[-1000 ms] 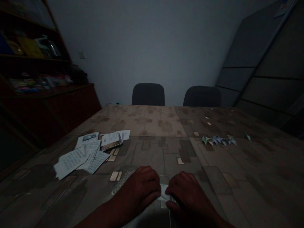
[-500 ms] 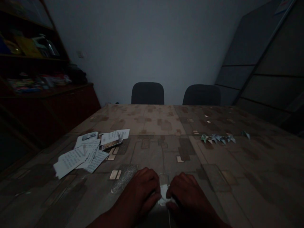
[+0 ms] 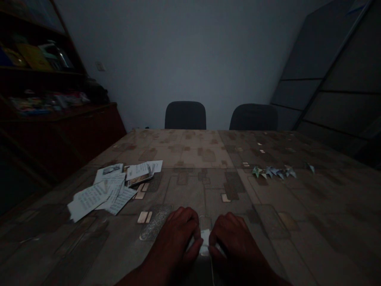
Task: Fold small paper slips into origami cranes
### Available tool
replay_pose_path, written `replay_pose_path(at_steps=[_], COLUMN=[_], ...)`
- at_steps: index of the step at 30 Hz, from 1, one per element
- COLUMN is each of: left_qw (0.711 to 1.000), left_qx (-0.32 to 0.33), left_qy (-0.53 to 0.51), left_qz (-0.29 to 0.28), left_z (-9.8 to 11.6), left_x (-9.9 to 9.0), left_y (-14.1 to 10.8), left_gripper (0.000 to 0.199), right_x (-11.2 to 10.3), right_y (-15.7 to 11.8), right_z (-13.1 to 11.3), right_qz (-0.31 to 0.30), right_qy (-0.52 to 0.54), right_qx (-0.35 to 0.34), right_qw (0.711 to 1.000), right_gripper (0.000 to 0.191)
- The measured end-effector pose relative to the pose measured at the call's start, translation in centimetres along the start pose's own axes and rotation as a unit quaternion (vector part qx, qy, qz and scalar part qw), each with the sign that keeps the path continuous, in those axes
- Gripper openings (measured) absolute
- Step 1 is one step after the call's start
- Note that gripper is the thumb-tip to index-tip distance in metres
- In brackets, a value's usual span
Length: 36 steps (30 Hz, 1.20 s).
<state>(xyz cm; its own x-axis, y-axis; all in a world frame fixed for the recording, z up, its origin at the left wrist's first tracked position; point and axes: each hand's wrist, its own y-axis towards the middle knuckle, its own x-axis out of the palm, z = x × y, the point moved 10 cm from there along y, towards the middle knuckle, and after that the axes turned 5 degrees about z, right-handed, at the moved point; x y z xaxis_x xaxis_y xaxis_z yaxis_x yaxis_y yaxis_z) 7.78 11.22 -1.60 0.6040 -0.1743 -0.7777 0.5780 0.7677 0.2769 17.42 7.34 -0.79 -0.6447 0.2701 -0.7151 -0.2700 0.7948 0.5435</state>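
Note:
Between my two hands, close to the table's near side, is a small white piece of paper [image 3: 204,242]. My left hand [image 3: 183,236] grips its left side with bent fingers and thumb. On the other side my right hand [image 3: 228,238] pinches the paper, fingers curled. Much of the paper is hidden behind the fingers, so its folds cannot be made out. Below the hands lies a dark flat surface with a pale edge, mostly covered. Farther off to the right sits a row of several small folded paper pieces [image 3: 274,172], with one more folded paper piece [image 3: 310,167] apart from them.
Printed paper sheets [image 3: 89,200] lie loosely piled on the left, beside a small stack with a dark picture cover [image 3: 139,178]. A patterned cloth covers the table [image 3: 190,186]. Two dark chairs [image 3: 185,115] stand at its far edge. Shelves [image 3: 44,115] line the left wall.
Both hands stay at the paper with small finger shifts. The left thumb has moved up slightly against it, and the right fingers have closed in a little. The view has tilted slightly.

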Motion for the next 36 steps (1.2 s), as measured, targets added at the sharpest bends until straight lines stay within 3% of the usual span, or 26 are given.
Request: replay_pose_path(at_steps=[16, 24, 31, 36], left_qw=[0.999, 0.999, 0.999, 0.999], left_qx=[-0.032, -0.051, -0.037, -0.037], left_qy=[0.026, 0.002, -0.011, -0.009], left_qz=[-0.009, 0.016, 0.025, 0.028], left_z=[-0.1, -0.5, -0.5, -0.3], left_x=[-0.2, -0.5, -0.7, -0.8], left_y=[0.2, 0.1, -0.3, -0.2], left_gripper=[0.016, 0.019, 0.02, 0.023], right_x=[0.7, 1.8, 1.5, -1.5], right_y=[0.0, 0.3, 0.3, 1.4], right_z=[0.7, 2.6, 2.6, 2.6], right_qz=[-0.003, -0.126, -0.138, -0.077], right_qy=[-0.01, 0.027, 0.036, 0.069], right_qx=[0.033, 0.153, 0.136, 0.08], right_qw=[0.999, 0.98, 0.98, 0.991], right_gripper=[0.007, 0.014, 0.017, 0.013])
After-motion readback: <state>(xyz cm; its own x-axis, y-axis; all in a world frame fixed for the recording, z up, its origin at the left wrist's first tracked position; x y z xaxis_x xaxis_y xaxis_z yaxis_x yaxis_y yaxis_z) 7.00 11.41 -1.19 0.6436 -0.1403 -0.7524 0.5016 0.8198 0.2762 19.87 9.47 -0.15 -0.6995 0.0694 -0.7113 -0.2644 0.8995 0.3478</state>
